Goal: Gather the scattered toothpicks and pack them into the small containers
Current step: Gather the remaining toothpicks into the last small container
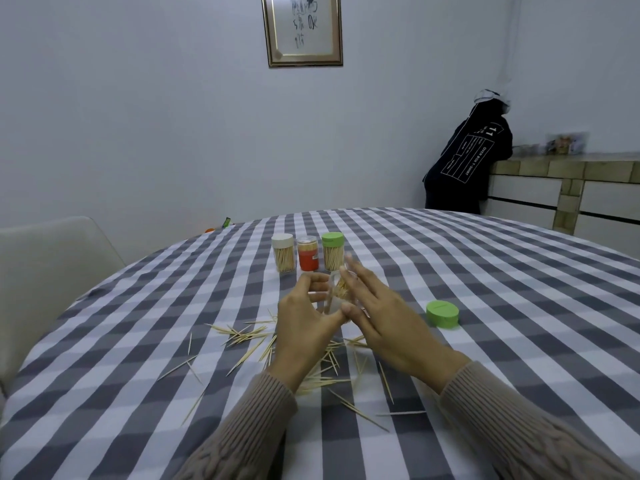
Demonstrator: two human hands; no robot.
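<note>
**Filling the open clear container**

At the centre of the frame, the left hand point(304, 320) curls around a small clear plastic container point(337, 294), lidless and partly filled with toothpicks. The right hand point(377, 306) is beside it with fingers spread and thumb against the container; whether it pinches any sticks I cannot tell. A loose green round lid point(442, 314) lies to the right on the grey-and-white checked tablecloth point(519, 341). Thin wooden toothpicks point(249, 336) lie scattered across the lower centre. Three capped containers point(307, 252) stand in a row just above the hands.

To do this well, likely align a small bundle parallel first, tilt the container slightly, and slide the sticks in together.
</note>
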